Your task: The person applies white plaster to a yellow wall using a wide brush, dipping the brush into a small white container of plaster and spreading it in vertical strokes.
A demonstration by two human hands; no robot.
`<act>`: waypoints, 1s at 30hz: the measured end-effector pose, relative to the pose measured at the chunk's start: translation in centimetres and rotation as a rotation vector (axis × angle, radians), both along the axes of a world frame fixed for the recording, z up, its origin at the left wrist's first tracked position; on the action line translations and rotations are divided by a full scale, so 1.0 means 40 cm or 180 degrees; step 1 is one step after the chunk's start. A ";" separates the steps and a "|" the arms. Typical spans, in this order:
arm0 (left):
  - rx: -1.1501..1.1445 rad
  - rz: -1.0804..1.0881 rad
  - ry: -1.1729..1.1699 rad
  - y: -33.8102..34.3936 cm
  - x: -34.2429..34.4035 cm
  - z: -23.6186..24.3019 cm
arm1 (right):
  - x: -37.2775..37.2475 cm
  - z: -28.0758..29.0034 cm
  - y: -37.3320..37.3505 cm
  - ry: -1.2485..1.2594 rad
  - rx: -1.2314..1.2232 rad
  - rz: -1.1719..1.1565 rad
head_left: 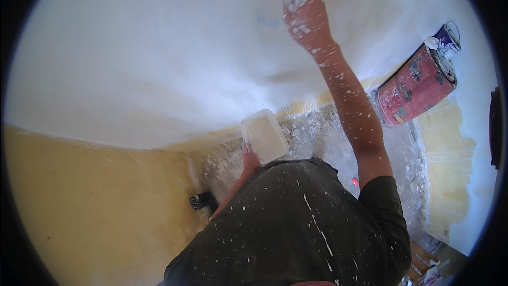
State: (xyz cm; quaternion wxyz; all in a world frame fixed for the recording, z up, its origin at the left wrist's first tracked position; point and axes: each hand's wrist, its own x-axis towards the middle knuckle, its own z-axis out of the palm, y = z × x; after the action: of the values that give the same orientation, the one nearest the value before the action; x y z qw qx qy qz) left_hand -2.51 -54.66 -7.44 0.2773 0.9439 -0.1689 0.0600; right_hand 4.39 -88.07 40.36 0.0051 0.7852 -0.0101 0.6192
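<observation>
My left hand, low in front of my body, grips a white rectangular plastic tub by its side. The inside of the tub looks pale, and how full it is I cannot tell. Up high, my right hand is at the wall, fingers curled and smeared with white. Whatever it holds is covered in white and blurred, so its kind is unclear. White spatters dot my right forearm and my dark shirt.
A dented red drum stands at the right, with a dark paint can on top. White spatter covers the floor. Yellow paint shows on the lower left wall. A black object lies left of my body.
</observation>
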 end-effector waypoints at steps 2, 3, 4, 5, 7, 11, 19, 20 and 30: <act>-0.0164 0.0018 0.0294 -0.011 -0.015 0.020 | 0.025 -0.038 0.004 0.0679 0.0341 0.0058; -0.0275 0.0052 0.0464 -0.009 -0.026 0.036 | 0.044 -0.054 0.017 0.0840 0.0687 0.0171; -0.0450 0.0065 0.0682 -0.019 -0.033 0.050 | 0.051 -0.077 0.018 0.1153 0.0817 0.0080; -0.0618 0.0084 0.0889 -0.026 -0.040 0.066 | 0.054 -0.102 0.021 0.1464 0.0950 -0.0010; -0.0967 0.0199 0.1297 -0.028 -0.058 0.098 | 0.064 -0.150 0.042 0.1907 0.1161 -0.0067; -0.1756 0.0375 0.1777 -0.039 -0.072 0.119 | 0.046 -0.275 0.086 0.2143 0.1696 0.0009; -0.2170 0.0493 0.1656 -0.022 -0.069 0.094 | -0.117 -0.577 0.131 0.3355 0.2232 -0.0282; -0.2096 0.0481 0.1663 -0.018 -0.067 0.097 | -0.137 -0.596 0.132 0.3461 0.2156 -0.0373; -0.1554 0.0157 0.1318 -0.029 -0.054 0.173 | -0.095 -0.243 -0.026 0.3182 0.0911 -0.0002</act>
State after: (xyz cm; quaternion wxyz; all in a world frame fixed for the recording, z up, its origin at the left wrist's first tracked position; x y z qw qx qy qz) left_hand -4.68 -55.81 -0.53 0.5225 0.8455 -0.0665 -0.0879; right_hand 0.58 -89.10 30.64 -0.0978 0.9779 -0.0913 0.1609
